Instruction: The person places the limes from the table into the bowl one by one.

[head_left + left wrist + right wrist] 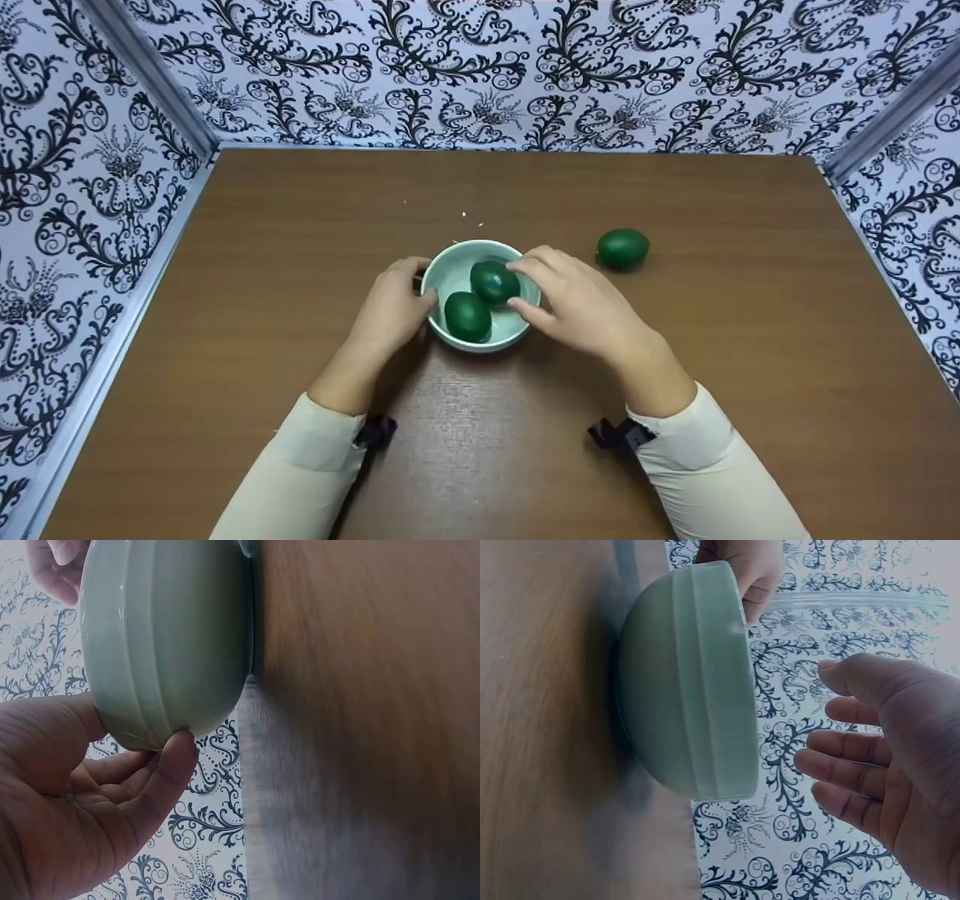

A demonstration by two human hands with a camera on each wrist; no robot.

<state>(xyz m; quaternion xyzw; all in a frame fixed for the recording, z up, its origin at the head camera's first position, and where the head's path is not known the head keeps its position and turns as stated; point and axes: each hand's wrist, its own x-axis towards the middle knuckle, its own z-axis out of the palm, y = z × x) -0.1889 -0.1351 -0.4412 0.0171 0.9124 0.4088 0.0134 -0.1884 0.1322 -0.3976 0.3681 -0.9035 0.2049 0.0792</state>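
Observation:
A pale green bowl [480, 348] stands on the table with two smooth, dark green oval fruits inside, one nearer the front [468, 316] and one behind it [494, 282]. My left hand [392, 304] holds the bowl at its left side, thumb at the rim and fingers against the outer wall [169, 645]. Over the bowl's right rim hovers my right hand [581, 300], its thumb and fingers spread apart beside the rear fruit. In the right wrist view that hand [900, 757] is empty and apart from the bowl wall [682, 682]. The fruits' exact kind cannot be told.
A third dark green oval fruit [622, 249] lies on the brown wooden table [300, 225], right of and behind the bowl. Small white specks [463, 214] dot the wood behind the bowl. Walls with a black-and-white scroll pattern [480, 75] enclose the back and both sides.

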